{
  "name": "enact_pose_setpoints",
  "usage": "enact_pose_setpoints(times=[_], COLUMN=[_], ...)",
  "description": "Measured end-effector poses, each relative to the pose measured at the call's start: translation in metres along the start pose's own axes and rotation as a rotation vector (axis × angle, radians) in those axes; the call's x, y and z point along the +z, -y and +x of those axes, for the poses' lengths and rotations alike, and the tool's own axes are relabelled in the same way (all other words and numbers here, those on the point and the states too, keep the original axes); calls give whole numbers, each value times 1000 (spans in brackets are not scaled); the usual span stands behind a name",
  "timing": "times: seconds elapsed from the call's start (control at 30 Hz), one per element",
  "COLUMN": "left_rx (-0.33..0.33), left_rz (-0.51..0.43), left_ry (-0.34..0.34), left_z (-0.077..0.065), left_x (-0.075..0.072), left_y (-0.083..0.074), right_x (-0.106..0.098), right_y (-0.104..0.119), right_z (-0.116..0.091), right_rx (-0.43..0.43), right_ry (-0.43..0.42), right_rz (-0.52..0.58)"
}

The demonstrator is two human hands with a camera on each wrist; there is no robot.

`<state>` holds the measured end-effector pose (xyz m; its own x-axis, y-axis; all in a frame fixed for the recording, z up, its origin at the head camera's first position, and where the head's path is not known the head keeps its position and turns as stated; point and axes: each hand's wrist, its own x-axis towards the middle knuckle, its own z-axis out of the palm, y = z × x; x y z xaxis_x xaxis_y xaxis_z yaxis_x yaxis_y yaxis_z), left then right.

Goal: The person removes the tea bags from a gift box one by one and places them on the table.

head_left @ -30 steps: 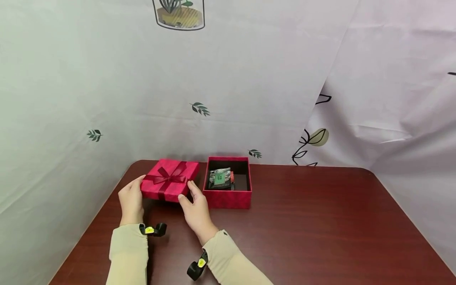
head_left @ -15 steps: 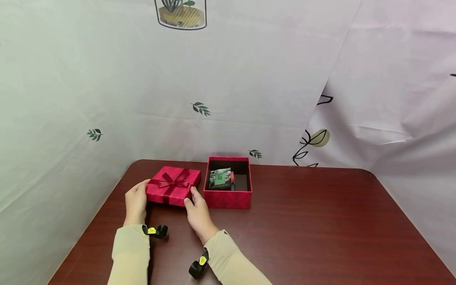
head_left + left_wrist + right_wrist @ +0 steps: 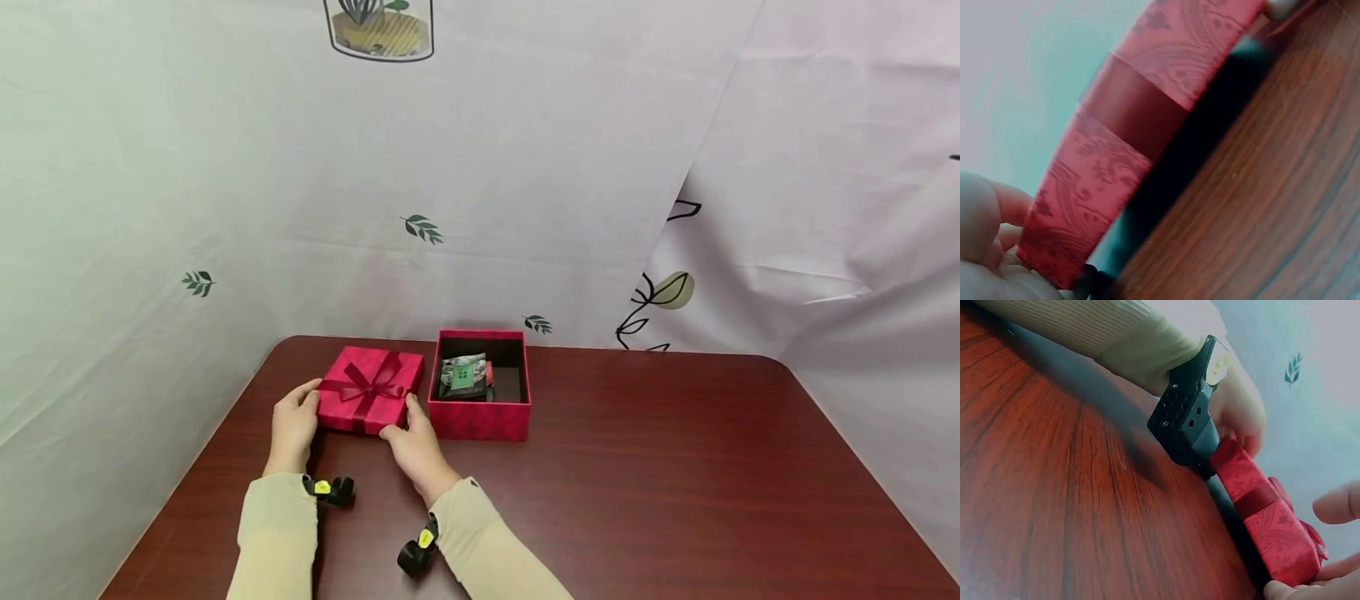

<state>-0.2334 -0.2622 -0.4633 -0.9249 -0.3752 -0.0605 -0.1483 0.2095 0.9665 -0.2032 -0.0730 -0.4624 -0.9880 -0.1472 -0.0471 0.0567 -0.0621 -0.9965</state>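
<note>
Left of the open box [image 3: 480, 422], the left hand [image 3: 291, 427] and right hand [image 3: 418, 452] grip the ribboned lid [image 3: 371, 390] by opposite sides, presumably to keep it steady.

Deep reddish-brown, streaked with dark wood grain: that's the tabletop [image 3: 660, 467], spreading out in front of the open red box [image 3: 482, 421] and away to its right, the far edge running close behind the box, far corners rounded. The box itself stands upright on the wood, mouth up! And just left of the box, the ribboned lid [image 3: 367, 387], low over the surface, a dark shadow along its underside; whether it touches down, can't tell!
</note>
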Motion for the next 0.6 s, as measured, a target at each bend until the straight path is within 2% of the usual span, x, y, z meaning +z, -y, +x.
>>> enact_pose_setpoints(times=[0.13,0.27,0.43,0.6], left_rx=[12,22,40,50], left_rz=[79,107,144,178], left_ry=[3,4,-6,0], left_z=[-1,0,0,-1], left_x=[2,3,2,0], left_y=[-2,-3,-5,-7], right_x=[0,-2,-6,-14], right_y=[-1,0,4,14], right_z=[1,4,2,-6], right_rx=[27,36,44,11], right_ry=[-5,18,84,182], right_rz=[-13,-58,-166,-273])
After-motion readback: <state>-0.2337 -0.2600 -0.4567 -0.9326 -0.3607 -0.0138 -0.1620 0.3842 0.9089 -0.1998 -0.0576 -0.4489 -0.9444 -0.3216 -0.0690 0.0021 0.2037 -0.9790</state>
